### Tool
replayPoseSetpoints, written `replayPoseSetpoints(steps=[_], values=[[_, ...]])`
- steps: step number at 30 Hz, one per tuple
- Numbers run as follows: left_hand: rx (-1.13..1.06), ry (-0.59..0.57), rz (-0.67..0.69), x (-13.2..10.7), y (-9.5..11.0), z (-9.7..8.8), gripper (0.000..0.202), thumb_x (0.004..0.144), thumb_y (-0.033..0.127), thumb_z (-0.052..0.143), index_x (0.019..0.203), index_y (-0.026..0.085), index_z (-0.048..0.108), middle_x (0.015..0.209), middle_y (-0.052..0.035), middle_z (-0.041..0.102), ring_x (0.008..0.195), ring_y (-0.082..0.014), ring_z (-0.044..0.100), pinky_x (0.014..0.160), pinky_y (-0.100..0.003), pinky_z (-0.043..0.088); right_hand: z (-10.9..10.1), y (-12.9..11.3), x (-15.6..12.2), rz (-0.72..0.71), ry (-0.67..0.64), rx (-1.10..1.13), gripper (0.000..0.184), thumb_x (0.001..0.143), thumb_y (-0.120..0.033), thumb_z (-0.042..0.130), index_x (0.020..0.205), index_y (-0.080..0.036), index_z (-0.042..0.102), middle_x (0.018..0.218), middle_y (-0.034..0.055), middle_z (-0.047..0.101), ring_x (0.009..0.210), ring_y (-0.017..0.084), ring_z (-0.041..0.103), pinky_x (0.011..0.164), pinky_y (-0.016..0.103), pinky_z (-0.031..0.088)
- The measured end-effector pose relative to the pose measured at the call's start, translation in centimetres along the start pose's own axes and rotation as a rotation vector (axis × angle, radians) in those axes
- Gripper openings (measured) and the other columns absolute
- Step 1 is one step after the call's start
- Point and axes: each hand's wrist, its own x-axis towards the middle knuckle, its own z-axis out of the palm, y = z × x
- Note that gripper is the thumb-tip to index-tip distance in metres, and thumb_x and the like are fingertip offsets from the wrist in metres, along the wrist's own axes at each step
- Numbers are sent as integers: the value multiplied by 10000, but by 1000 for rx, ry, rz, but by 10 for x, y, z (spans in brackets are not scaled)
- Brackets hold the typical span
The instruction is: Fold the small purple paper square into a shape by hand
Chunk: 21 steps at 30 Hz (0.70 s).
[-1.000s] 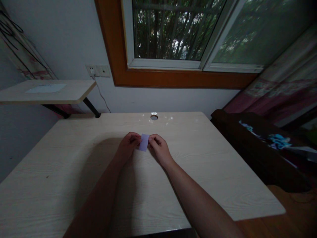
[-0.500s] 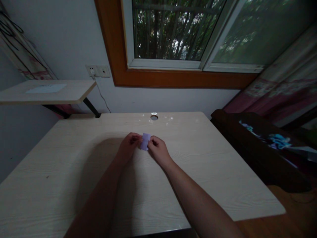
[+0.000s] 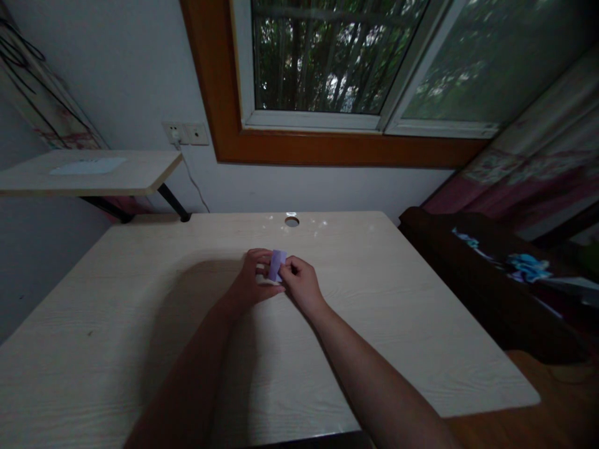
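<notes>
A small pale purple piece of paper (image 3: 277, 264) is held upright between both hands over the middle of a light wooden desk (image 3: 140, 324). My left hand (image 3: 255, 277) pinches its left side, thumb stretched under it toward the right. My right hand (image 3: 299, 280) pinches the right edge with curled fingers. The paper looks narrow, partly folded, and its lower part is hidden by the fingers.
A round cable hole (image 3: 292, 221) sits at the desk's far edge. A side shelf (image 3: 93, 171) with a sheet of paper stands at the left, a wall socket (image 3: 185, 133) behind it. A dark bed frame (image 3: 491, 280) and curtains lie to the right, below a window (image 3: 327, 62).
The purple paper has gone from a flat wider rectangle to a narrower upright shape. My hands have moved closer together, and my left thumb now reaches under the paper.
</notes>
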Motion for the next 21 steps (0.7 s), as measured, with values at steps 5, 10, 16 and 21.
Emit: replayPoseSetpoints(steps=[5, 10, 16, 21], values=[[-16, 36, -56, 0, -3, 1, 518, 747, 193, 719, 1197, 242, 468, 1241, -90, 485, 1007, -177, 580, 752, -293, 548, 0, 0, -1, -20, -5, -21, 253, 829, -380, 604, 671, -183, 582, 611, -41, 498, 575, 115, 450, 569, 224, 352], [-111, 137, -185, 3, -8, -5, 391, 823, 244, 644, 1169, 209, 467, 1041, -58, 577, 938, -167, 600, 781, -307, 520, 0, -2, -1, -36, -13, -60, 336, 841, -454, 611, 645, -189, 544, 592, -48, 447, 572, 113, 421, 560, 224, 332], [-187, 249, -221, 8, 2, -11, 415, 830, 265, 647, 1198, 204, 468, 812, 15, 587, 694, -119, 543, 646, -235, 450, -1, -4, -2, -53, -43, -16, 322, 852, -451, 609, 671, -192, 553, 608, -46, 436, 577, 114, 413, 566, 230, 329], [-200, 299, -244, 11, 8, -13, 383, 812, 284, 666, 1161, 201, 532, 760, 26, 584, 671, -119, 538, 637, -230, 437, -1, -3, -1, 13, -38, 114, 302, 849, -474, 610, 733, -197, 588, 625, -39, 484, 579, 121, 438, 572, 240, 348]])
